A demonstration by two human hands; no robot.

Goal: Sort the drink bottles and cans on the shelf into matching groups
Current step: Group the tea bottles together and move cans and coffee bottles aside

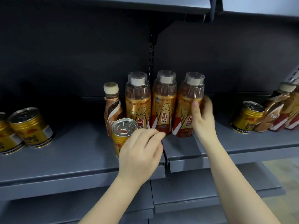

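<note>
The left hand (139,152) wraps an upright gold can (123,136) near the shelf's (64,160) front edge — its matching cans (30,126) lie far left — while the right hand (202,117) cups the rightmost gold bottle (187,110).

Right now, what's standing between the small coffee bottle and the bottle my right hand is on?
In the head view, two tall gold bottles stand between the small coffee bottle and the bottle touched by your right hand.

The shelf (68,152) is matt grey painted metal. At twelve o'clock, three bottles (164,102) are glossy clear plastic with shiny gold wrap. The can (123,135) has a bright, smooth metal top; cans at nine o'clock (30,126) gleam gold.
</note>
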